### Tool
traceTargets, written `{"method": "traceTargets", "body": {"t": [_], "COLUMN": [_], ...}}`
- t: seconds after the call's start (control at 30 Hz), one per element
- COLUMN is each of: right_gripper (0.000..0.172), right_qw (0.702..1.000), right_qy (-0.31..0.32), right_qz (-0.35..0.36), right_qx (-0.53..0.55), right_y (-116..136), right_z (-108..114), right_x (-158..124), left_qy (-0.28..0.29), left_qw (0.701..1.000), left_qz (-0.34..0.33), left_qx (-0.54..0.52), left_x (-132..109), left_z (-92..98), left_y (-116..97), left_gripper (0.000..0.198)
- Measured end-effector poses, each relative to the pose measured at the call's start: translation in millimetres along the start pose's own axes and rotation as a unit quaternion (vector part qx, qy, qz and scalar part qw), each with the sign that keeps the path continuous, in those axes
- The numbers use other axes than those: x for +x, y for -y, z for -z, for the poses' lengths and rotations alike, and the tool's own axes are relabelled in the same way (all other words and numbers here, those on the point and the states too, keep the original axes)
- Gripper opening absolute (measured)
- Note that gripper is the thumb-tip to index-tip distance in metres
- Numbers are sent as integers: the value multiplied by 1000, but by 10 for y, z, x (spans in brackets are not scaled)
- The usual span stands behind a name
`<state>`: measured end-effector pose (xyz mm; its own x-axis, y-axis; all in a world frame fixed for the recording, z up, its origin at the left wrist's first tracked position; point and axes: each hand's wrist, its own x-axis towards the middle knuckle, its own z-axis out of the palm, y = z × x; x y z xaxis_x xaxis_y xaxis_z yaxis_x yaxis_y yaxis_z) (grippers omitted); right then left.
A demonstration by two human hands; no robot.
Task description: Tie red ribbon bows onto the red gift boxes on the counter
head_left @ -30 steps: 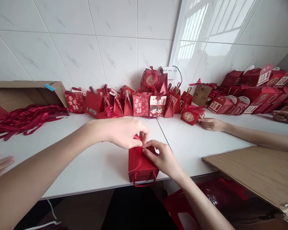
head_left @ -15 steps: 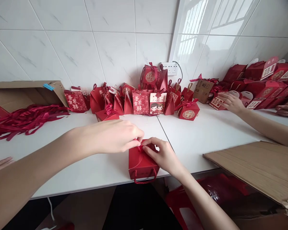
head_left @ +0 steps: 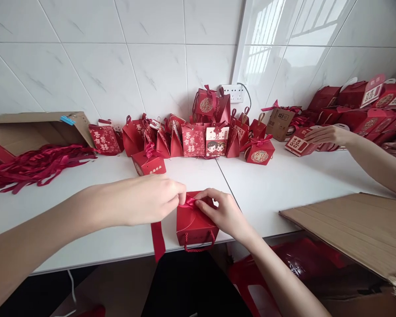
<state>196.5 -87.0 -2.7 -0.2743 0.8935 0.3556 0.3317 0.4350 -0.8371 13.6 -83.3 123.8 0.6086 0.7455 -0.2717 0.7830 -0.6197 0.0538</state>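
Note:
A red gift box with a rope handle sits at the table's front edge. On its top lies a red ribbon, partly knotted, with one tail hanging down to the left. My left hand is closed on the ribbon at the box's left side, its fingertips pinching it. My right hand pinches the ribbon at the middle of the box top, thumb and forefinger together. Just beyond my left hand stands a small red box with a bow.
Red wedding boxes line the wall. A pile of ribbons spills from a carton at left. At right, another person's hand holds a red box beside stacked boxes. A cardboard flap juts in at front right.
My left hand has moved left and slightly down, drawing the ribbon out so a tail hangs below it. My right hand stays put. The other person's hand has lifted and tilted a box.

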Motion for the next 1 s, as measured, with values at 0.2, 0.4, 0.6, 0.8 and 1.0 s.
{"method": "traceTargets", "body": {"t": [0.2, 0.4, 0.6, 0.8, 1.0], "right_gripper": [12, 15, 14, 13, 14], "right_qw": [1000, 1000, 1000, 1000, 999], "right_qy": [2, 12, 15, 15, 14], "right_qz": [0, 4, 6, 9, 28], "right_qx": [-3, 7, -4, -17, -25], "right_y": [15, 17, 33, 26, 22], "right_z": [6, 21, 23, 28, 37], "right_x": [2, 1, 6, 13, 12], "left_qy": [-112, -143, -162, -88, -102], "left_qw": [992, 977, 971, 987, 986], "left_qz": [-55, -145, -161, -135, -74], "left_qx": [24, 65, 77, -23, -109], "left_x": [17, 43, 73, 255, 450], "left_z": [-172, -213, -148, -72, -51], "left_y": [-10, 0, 12, -27, 81], "left_gripper": [14, 20, 20, 17, 17]}}
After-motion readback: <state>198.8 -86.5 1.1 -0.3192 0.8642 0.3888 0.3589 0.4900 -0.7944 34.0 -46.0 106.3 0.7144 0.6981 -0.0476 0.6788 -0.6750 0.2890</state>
